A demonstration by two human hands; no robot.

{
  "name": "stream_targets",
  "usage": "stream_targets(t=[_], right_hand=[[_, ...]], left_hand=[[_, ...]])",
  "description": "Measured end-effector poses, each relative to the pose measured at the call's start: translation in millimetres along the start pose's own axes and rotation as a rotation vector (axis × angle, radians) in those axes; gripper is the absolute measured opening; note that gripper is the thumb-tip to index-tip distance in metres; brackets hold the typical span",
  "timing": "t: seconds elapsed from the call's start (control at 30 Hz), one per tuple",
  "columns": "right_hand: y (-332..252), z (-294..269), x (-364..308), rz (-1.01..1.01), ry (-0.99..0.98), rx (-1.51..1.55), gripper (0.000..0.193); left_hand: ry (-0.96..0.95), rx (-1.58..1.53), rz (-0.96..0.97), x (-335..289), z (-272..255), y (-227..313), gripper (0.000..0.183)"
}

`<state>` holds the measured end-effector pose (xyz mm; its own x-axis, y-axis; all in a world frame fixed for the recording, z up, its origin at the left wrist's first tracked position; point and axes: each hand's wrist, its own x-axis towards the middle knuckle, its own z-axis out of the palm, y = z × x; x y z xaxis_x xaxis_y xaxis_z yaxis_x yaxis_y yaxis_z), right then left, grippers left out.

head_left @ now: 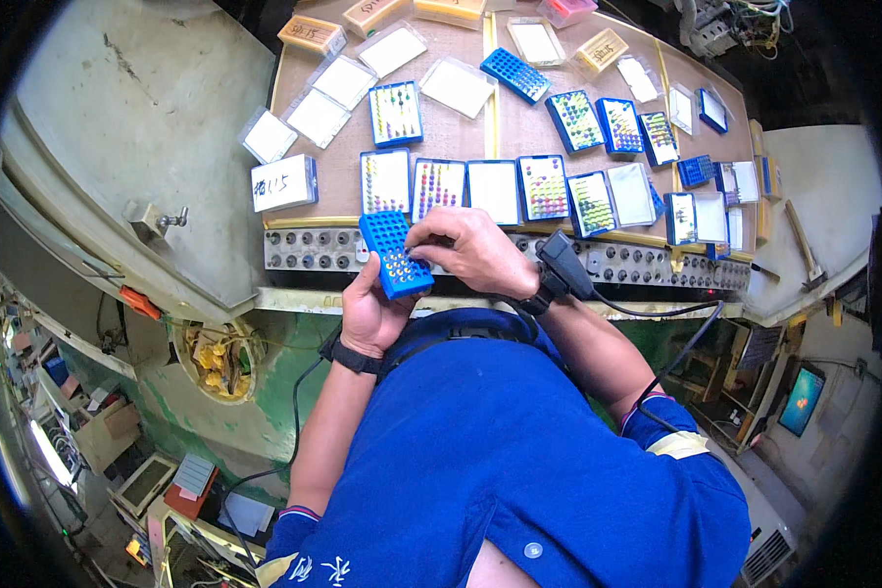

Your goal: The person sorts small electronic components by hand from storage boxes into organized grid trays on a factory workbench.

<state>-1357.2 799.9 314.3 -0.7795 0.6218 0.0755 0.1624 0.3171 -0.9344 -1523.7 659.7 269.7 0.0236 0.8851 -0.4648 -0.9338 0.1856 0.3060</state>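
Observation:
My left hand [374, 312] holds a blue perforated tray [387, 233] from its left side and below, tilted in front of my body. Rows of holes cover the tray; small yellowish pieces sit in the lower half, while the upper holes look dark. My right hand [475, 253] reaches over the tray's right edge with thumb and fingers pinched together near the middle rows. Whatever is between those fingertips is too small to make out. Just beyond the tray stand white-lined boxes with rows of small coloured pieces, one box [386, 178] right behind it.
Many blue boxes [544, 186] and clear lids [459, 86] cover the brown board. A panel of round knobs [314, 250] runs along its near edge. A white box [284, 183] stands at left, a hammer [806, 245] lies at right. Cables run from both wrists.

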Motion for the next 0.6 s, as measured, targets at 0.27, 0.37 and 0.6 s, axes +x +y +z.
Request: stream_targets(t=[0.27, 0.37, 0.6], right_hand=[[66.2, -15.8, 12.3, 0.170, 0.433, -0.165, 0.015], [84.0, -20.1, 26.1, 0.183, 0.458, -0.296, 0.012], [87.9, -17.1, 30.0, 0.187, 0.422, -0.337, 0.008]], left_hand=[[0.044, -0.005, -0.025, -2.1, -9.4, 0.6, 0.056], [0.043, 0.013, 0.014, -6.3, -5.9, 1.3, 0.057], [0.111, -0.005, 0.065, -6.4, -10.1, 1.9, 0.061]])
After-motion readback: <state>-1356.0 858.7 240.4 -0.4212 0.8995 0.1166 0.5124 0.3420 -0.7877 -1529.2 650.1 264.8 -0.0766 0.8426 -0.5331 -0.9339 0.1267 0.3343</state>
